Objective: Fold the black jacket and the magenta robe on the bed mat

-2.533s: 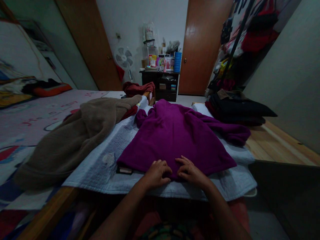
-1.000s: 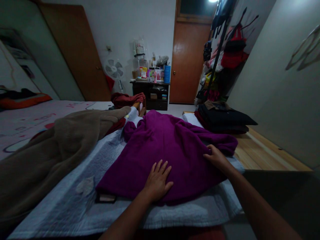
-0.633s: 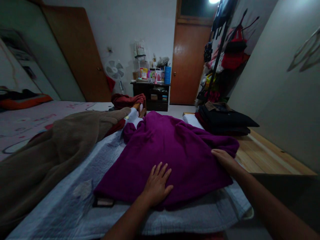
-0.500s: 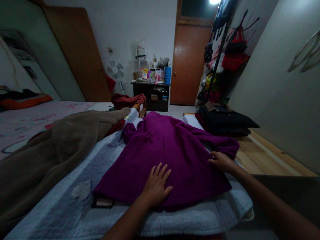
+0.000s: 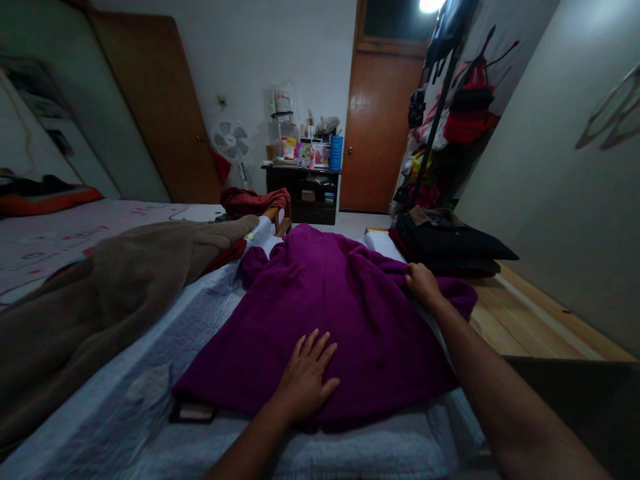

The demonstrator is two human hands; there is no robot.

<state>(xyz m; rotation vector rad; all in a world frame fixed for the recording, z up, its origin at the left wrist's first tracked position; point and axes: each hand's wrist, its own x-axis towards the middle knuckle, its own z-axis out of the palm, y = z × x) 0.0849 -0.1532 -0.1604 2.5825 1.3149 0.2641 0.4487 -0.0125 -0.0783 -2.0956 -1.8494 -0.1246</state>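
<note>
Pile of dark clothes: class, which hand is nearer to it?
Right. The right hand is at the sleeve of the purple top, close in front of the pile of dark clothes; the left hand lies flat lower on the top, farther away.

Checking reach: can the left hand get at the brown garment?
Probably yes: the left hand lies flat on the purple garment, with nothing upright between it and the brown garment.

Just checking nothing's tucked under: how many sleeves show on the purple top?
2. One sleeve lies bunched at the far left of the purple top; the other sleeve extends right, partly hidden by the right hand.
</note>
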